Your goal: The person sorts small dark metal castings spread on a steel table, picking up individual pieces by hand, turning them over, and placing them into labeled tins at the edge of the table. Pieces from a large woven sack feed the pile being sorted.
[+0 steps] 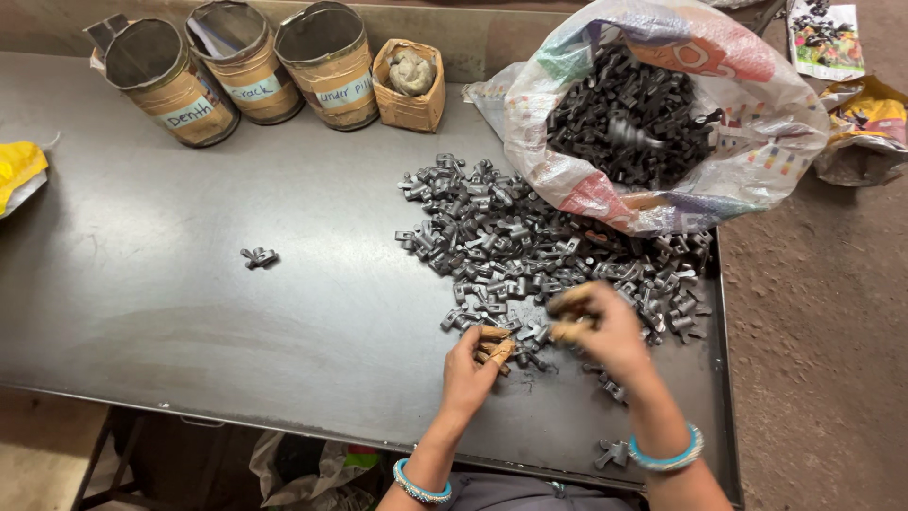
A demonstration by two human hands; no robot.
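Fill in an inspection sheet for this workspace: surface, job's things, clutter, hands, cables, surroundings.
Surface: dark metal table, scuffed.
Job's things: heap of small dark metal forged parts on the table; more in an open woven plastic sack.
Clutter: three tape-wrapped metal cans, small cardboard box, one stray part, yellow bag.
Hands: left hand and right hand, fingertips taped, at the heap's edge; right blurred.
Cables: nothing seen.
Surroundings: dirt floor, printed packets.
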